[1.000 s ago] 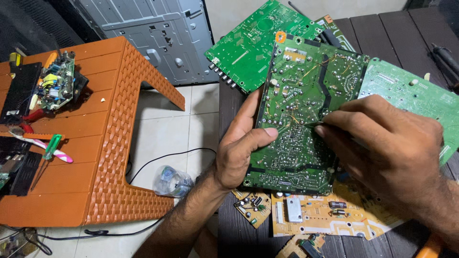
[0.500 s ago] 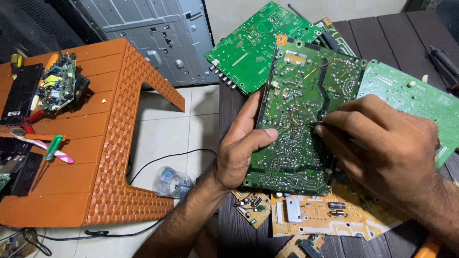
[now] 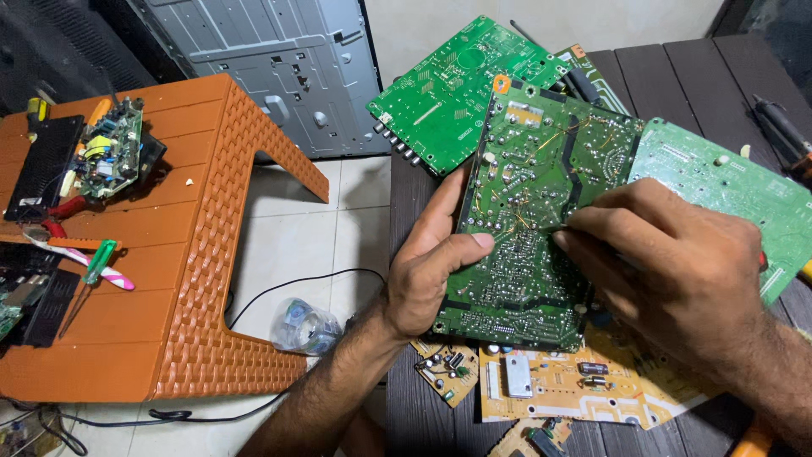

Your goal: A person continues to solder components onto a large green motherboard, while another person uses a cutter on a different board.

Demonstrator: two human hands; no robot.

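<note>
Left hand gripping green circuit board edge, right hand fingertips pinched on its solder side

Around the held circuit board, other boards crowd the tabletop behind and below; left of it, the floor gap lies open.

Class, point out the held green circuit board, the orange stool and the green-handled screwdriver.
held green circuit board (image 3: 541,178), head view, solder side.
orange stool (image 3: 169,245), head view, bare top.
green-handled screwdriver (image 3: 99,261), head view, handle.
</note>
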